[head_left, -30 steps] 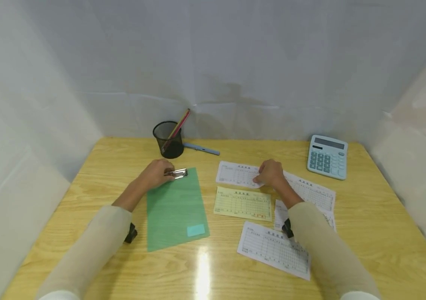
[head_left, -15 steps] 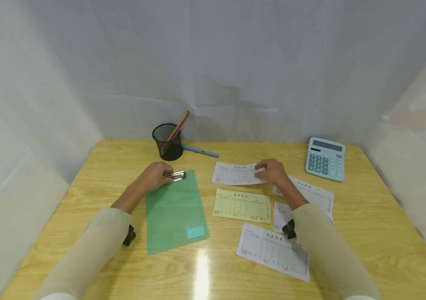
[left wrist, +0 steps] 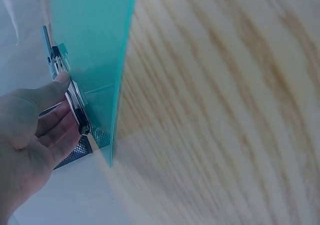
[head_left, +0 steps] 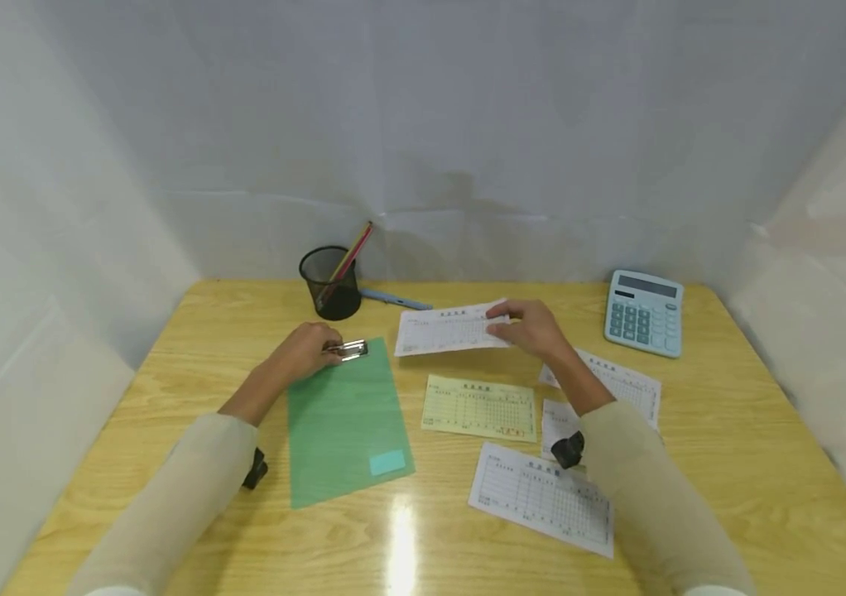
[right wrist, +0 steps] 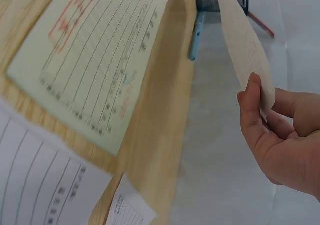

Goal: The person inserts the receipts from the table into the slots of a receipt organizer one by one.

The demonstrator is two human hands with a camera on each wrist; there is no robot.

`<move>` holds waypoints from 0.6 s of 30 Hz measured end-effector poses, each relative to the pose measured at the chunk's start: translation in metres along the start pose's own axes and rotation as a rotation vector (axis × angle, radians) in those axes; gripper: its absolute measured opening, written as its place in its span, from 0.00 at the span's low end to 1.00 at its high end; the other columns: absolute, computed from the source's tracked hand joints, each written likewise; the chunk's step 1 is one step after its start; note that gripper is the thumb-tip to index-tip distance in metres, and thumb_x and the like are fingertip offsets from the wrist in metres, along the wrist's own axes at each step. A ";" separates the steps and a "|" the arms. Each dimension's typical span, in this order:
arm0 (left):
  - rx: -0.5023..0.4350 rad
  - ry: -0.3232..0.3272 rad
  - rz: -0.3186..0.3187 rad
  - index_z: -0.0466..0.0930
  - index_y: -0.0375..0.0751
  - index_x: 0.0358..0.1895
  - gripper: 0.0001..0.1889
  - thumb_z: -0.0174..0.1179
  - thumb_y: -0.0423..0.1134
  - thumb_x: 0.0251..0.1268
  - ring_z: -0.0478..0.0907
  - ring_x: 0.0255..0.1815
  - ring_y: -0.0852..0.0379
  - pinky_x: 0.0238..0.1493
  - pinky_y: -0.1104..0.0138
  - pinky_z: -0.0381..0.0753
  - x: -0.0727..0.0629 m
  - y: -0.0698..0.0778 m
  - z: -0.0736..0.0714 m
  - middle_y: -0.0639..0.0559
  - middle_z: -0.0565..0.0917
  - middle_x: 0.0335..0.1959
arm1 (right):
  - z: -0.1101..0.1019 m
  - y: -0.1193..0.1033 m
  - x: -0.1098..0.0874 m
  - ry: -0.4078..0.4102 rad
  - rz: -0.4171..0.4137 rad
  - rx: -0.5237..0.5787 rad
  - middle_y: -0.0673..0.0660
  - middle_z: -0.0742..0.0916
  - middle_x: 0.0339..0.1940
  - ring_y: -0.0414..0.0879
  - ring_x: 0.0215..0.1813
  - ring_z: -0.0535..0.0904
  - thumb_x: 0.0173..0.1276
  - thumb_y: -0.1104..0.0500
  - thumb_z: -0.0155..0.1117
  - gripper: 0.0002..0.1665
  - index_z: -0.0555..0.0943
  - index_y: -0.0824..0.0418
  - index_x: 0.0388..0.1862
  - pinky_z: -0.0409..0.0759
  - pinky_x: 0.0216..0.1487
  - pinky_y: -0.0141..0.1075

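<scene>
My left hand [head_left: 309, 348] pinches the metal clip [head_left: 353, 350] at the top of a translucent green clipboard [head_left: 348, 422]. In the left wrist view the thumb lies on the clip and the fingers are behind it. My right hand [head_left: 531, 329] pinches the right end of a white printed form slip [head_left: 441, 333] between thumb and fingers. That slip is raised off the table and tilted, its left end close to the clipboard's top right corner. Below it lies a yellow slip [head_left: 478, 407] with a red stamp, seen large in the right wrist view.
A white slip [head_left: 542, 498] lies near the front, with others [head_left: 627, 387] partly under my right forearm. A calculator [head_left: 644, 314] sits at the back right. Behind the clipboard stand a black mesh cup [head_left: 341, 303] with pencils and, beside it, a blue pen [head_left: 401, 300].
My right hand has lifted the white slip off the table and shifted it left toward the clipboard. The left hand stays at the clip.
</scene>
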State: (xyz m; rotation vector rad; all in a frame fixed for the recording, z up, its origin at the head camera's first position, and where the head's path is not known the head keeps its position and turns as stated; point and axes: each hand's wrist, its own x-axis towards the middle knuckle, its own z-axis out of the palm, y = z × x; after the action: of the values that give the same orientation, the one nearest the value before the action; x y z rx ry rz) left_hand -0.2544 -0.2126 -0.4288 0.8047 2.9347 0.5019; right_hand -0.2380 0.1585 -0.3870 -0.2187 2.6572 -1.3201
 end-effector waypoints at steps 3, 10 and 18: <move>0.008 0.002 0.010 0.82 0.39 0.29 0.04 0.67 0.34 0.54 0.74 0.27 0.57 0.31 0.61 0.74 0.000 0.000 0.000 0.50 0.83 0.26 | 0.006 -0.007 -0.001 -0.033 -0.006 0.048 0.62 0.78 0.60 0.57 0.54 0.76 0.67 0.57 0.62 0.17 0.80 0.61 0.53 0.78 0.49 0.50; 0.083 -0.016 0.047 0.83 0.38 0.29 0.03 0.67 0.34 0.55 0.77 0.30 0.55 0.35 0.59 0.77 0.002 0.004 -0.003 0.49 0.84 0.28 | 0.031 -0.021 0.003 -0.090 -0.015 0.040 0.59 0.79 0.60 0.54 0.57 0.76 0.64 0.58 0.65 0.16 0.82 0.58 0.51 0.78 0.42 0.36; 0.191 -0.021 0.109 0.84 0.38 0.30 0.03 0.65 0.34 0.56 0.78 0.32 0.53 0.38 0.58 0.78 0.001 0.006 -0.002 0.48 0.83 0.29 | 0.065 -0.036 0.011 -0.158 -0.046 -0.019 0.58 0.83 0.51 0.49 0.48 0.79 0.61 0.63 0.67 0.13 0.84 0.59 0.45 0.76 0.38 0.31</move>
State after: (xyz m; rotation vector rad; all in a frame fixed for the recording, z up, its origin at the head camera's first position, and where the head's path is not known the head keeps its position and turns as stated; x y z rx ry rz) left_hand -0.2524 -0.2075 -0.4247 0.9882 2.9646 0.2183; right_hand -0.2327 0.0847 -0.3981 -0.3726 2.5479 -1.2354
